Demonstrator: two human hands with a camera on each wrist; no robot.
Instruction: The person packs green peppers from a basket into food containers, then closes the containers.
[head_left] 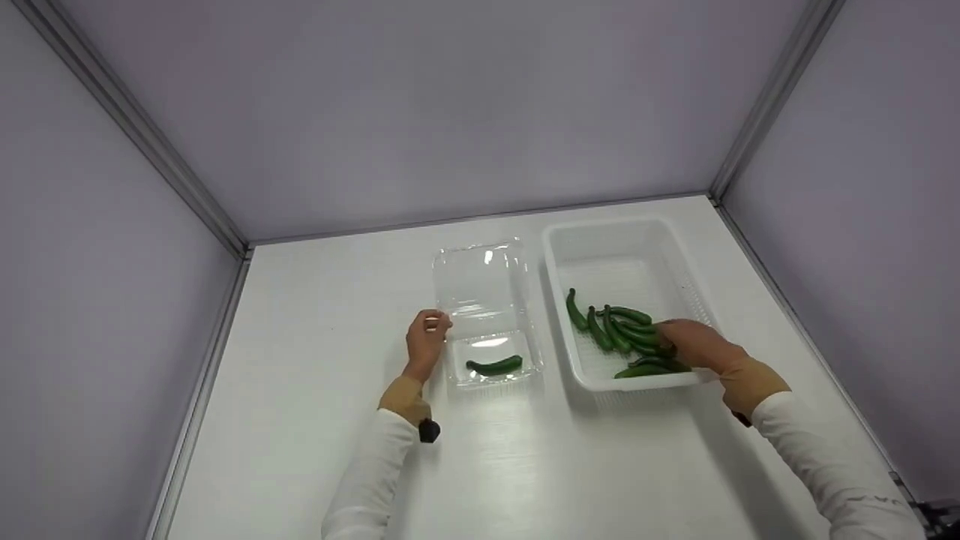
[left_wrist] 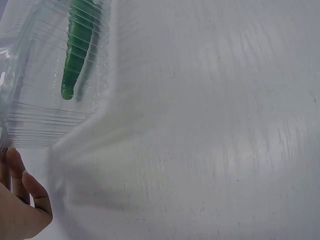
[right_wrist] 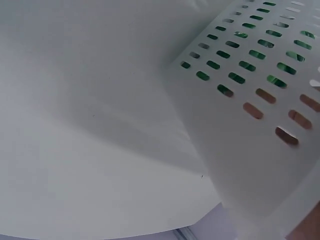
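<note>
An open clear plastic clamshell [head_left: 486, 300] lies in the middle of the white table, its lid flat at the back. One green pepper [head_left: 495, 366] lies in its front half. My left hand [head_left: 435, 324] pinches the clamshell's left edge near the hinge. In the left wrist view the pepper [left_wrist: 75, 55] shows through the ribbed clamshell wall [left_wrist: 45, 120], with my fingers [left_wrist: 25, 200] just below it. My right hand [head_left: 667, 346] reaches into the white slotted basket [head_left: 559, 300]. Its fingers curl onto one of the several green peppers [head_left: 619, 330] there.
The basket's slotted wall [right_wrist: 250, 125] fills the right wrist view, with green showing through the slots. Grey walls with metal corner rails [head_left: 150, 150] enclose the table on three sides. Bare white tabletop [head_left: 315, 315] lies left of the clamshell.
</note>
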